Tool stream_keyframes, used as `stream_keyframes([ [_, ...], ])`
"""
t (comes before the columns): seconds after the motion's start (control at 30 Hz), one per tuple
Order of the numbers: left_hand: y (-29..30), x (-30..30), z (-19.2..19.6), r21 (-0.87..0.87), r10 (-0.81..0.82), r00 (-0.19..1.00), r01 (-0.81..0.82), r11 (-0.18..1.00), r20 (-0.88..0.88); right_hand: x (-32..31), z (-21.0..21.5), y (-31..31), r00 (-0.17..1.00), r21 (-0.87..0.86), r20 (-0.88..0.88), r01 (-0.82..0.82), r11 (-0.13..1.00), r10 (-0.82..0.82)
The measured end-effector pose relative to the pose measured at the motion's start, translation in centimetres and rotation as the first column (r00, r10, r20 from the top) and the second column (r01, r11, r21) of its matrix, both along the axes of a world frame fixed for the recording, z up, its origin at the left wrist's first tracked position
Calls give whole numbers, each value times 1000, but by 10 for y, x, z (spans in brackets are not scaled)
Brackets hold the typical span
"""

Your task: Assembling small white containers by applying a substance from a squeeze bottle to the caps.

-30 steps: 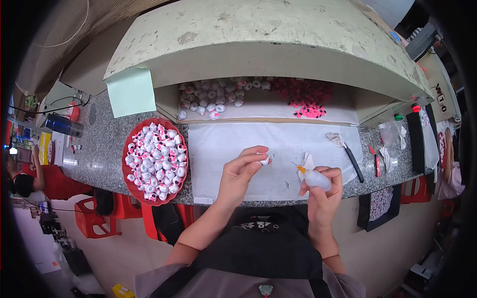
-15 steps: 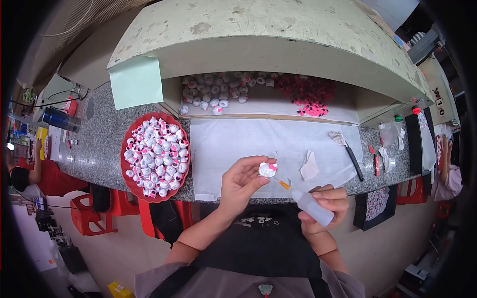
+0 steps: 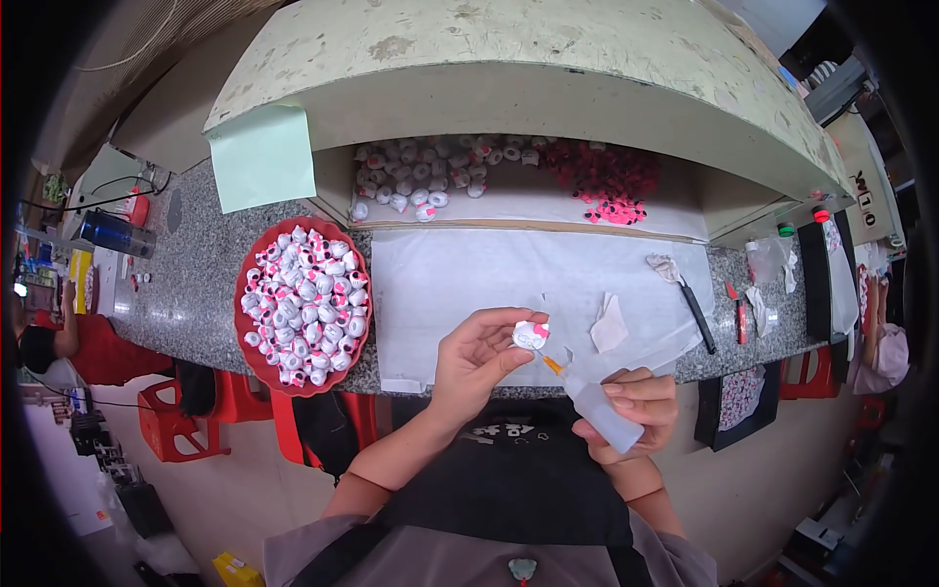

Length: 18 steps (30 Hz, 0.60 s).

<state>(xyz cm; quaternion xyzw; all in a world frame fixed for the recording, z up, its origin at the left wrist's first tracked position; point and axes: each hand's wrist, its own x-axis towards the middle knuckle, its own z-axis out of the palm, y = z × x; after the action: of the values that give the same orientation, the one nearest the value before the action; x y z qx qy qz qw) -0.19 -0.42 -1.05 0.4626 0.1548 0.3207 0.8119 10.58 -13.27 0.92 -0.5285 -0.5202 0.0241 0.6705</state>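
Between the thumb and fingers of my left hand (image 3: pixel 468 360) is a small white cat-head figure (image 3: pixel 529 337) with a pink bow, its face side turned up. My right hand (image 3: pixel 642 403) is wrapped round a translucent squeeze bottle (image 3: pixel 599 409) with an orange nozzle base and a thin needle tip. The bottle slants up and left, its tip close to the figure's lower right edge. Whether the tip touches it, I cannot tell. White paper (image 3: pixel 450 284) covers the granite worktop just beyond both hands.
Left of the paper stands a red scalloped bowl (image 3: pixel 245 338) heaped with white and pink figures. A low shelf (image 3: pixel 548 230) beyond holds white heads and pink pieces. A crumpled tissue (image 3: pixel 608 325), a black-handled tool (image 3: pixel 698 321) and a red tube (image 3: pixel 739 319) lie to the right.
The squeeze bottle and my right hand have shifted slightly left, toward the figure. My left hand holds the figure in almost the same place.
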Motion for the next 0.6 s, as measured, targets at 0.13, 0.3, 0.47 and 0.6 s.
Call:
stream_keyframes([
  [0.13,0,-1,-1,-17,1,1000,-1,1000,-3,2,0,0,1000,18,-12,-24,1000,24],
  [0.3,0,0,1,-18,-20,1000,20,1000,24,1,-2,1,999,77,-24,-19,997,21],
  [0.47,-1,0,0,-3,-24,999,24,1000,28,0,4,3,998,-5,68,14,1000,-14],
  [0.6,-1,0,1,13,-34,999,34,999,11,0,4,2,997,-31,78,-1,1000,4],
])
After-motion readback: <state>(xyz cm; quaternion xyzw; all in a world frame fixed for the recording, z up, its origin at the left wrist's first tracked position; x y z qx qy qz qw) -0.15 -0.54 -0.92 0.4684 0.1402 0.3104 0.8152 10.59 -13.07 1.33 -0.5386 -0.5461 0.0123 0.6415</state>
